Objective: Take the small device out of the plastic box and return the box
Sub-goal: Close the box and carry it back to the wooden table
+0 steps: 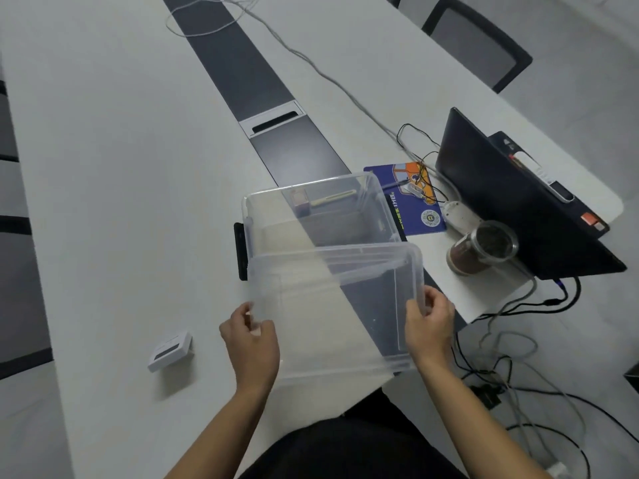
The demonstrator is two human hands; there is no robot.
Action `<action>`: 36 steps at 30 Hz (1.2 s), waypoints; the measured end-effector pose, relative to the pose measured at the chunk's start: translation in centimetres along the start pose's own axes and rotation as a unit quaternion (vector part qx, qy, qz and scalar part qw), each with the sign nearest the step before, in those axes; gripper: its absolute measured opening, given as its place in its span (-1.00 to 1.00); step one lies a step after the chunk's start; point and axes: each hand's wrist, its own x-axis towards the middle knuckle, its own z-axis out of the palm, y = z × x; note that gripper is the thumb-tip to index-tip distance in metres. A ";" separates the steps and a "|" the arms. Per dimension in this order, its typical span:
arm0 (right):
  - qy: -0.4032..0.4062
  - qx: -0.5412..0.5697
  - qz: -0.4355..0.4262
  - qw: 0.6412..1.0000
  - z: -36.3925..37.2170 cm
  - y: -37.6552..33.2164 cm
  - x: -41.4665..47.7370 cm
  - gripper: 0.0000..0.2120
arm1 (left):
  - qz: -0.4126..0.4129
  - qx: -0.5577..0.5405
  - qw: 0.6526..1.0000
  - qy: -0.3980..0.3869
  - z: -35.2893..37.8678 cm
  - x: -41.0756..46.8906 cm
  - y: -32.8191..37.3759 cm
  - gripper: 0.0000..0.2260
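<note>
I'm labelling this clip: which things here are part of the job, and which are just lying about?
Job:
- box, open, on the table
- lid, held by left hand and right hand
- small white device, on the table, left of the hands

Lying about:
- laptop
- cup
- blue mat
- cables
- chair

A dark laptop stands open on the white desk. Beside it sit a blue mouse pad and a clear cup of brown drink. Cables trail on the floor.
</note>
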 end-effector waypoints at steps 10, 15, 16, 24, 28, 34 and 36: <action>-0.112 -0.136 -0.200 0.964 4.3 -9.1 10.4 -0.66 | 0.086 0.103 0.989 -0.057 1.3 9.4 8.0 -0.64; -0.144 -0.206 -0.191 0.949 5.6 -8.8 12.1 -0.63 | 0.094 0.155 0.981 -0.075 2.3 11.2 7.2 -0.61; -0.146 -0.205 -0.190 0.949 5.7 -8.6 12.1 -0.63 | 0.097 0.164 0.979 -0.068 2.4 11.3 6.8 -0.57; -0.155 -0.214 -0.202 0.943 5.7 -7.3 11.6 -0.58 | 0.129 0.249 0.956 -0.083 2.2 10.7 4.8 -0.46; -0.141 -0.192 -0.211 0.948 4.4 -5.6 8.6 -0.60 | 0.137 0.265 0.953 -0.053 1.6 8.8 3.3 -0.48; -0.121 -0.158 -0.215 0.956 1.8 -2.3 4.7 -0.63 | 0.150 0.256 0.955 -0.021 0.2 5.2 -0.3 -0.54; -0.125 -0.154 -0.207 0.958 1.7 -2.0 4.4 -0.63 | 0.153 0.258 0.954 -0.023 -0.1 4.7 -0.9 -0.55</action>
